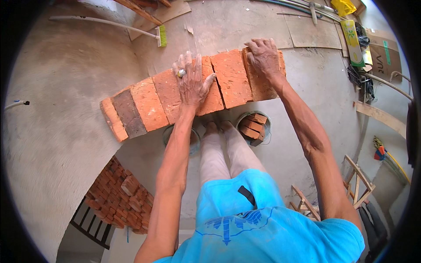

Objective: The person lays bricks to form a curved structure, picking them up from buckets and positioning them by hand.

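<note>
A row of orange bricks (147, 101), one of them darker brown (128, 113), runs out from the plastered wall on the left and curves in this view. My left hand (191, 81) lies on top of the row near its middle, fingers spread and thumb out to the side, a ring on one finger. At the right end, my right hand (264, 59) grips the last brick (261, 83), its fingers bent over the far edge. A dark gap shows between two bricks right of my left hand. The undersides of the bricks are hidden.
Below the row, a bucket (239, 119) with several bricks stands by my feet; a second bucket (168, 136) is partly behind my left forearm. Stacked bricks (120, 193) are at lower left. A broom (162, 36), cardboard box (381, 50), plank (379, 117) and wooden frame (357, 186) lie around.
</note>
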Action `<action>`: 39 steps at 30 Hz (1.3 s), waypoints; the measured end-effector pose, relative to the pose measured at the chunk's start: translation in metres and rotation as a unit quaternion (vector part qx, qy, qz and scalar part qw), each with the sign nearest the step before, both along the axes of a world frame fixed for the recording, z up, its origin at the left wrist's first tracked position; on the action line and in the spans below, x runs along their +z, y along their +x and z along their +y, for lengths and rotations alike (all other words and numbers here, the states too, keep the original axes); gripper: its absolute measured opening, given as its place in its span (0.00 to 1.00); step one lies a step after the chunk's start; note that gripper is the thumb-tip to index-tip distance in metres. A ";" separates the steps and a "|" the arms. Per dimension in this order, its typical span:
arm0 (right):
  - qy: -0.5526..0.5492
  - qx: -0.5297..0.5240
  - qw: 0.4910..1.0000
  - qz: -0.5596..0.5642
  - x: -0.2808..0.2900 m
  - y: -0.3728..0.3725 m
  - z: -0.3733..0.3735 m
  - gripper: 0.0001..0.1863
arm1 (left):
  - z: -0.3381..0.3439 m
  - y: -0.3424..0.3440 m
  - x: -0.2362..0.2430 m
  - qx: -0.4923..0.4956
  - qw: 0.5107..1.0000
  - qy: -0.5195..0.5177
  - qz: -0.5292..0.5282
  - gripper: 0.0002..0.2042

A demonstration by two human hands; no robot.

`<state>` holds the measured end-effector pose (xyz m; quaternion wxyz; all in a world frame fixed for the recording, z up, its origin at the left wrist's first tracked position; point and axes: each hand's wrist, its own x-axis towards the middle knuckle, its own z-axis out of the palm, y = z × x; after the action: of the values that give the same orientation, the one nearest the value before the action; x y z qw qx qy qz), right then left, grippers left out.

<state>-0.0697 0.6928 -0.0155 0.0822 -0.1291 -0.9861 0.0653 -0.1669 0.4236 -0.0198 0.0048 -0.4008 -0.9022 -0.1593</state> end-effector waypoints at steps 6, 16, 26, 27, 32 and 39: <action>-0.041 0.131 0.986 -0.089 0.011 -0.042 -0.049 0.22 | 0.011 0.001 -0.017 0.046 0.998 -0.027 0.031 0.37; -0.004 0.073 0.996 -0.056 -0.005 -0.023 -0.043 0.11 | 0.026 0.009 -0.007 0.034 0.999 0.035 -0.001 0.34; -0.081 0.124 0.987 -0.055 -0.002 -0.052 -0.085 0.19 | -0.024 0.054 0.031 0.054 0.994 0.056 -0.077 0.38; -0.079 0.141 0.985 -0.064 -0.002 -0.060 -0.095 0.20 | -0.035 0.063 0.033 0.041 0.994 0.043 -0.091 0.38; -0.095 0.153 0.978 -0.107 0.002 -0.078 -0.112 0.17 | -0.038 0.092 0.007 0.036 0.994 -0.003 -0.103 0.44; -0.110 0.189 0.974 -0.062 -0.009 -0.088 -0.111 0.13 | -0.020 0.106 -0.005 0.097 0.992 0.022 -0.079 0.46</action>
<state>-0.1577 0.5817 -0.0244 -0.0081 0.0478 -0.9825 0.1798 -0.0605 0.4033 -0.0249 -0.0422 -0.2975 -0.9307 -0.2086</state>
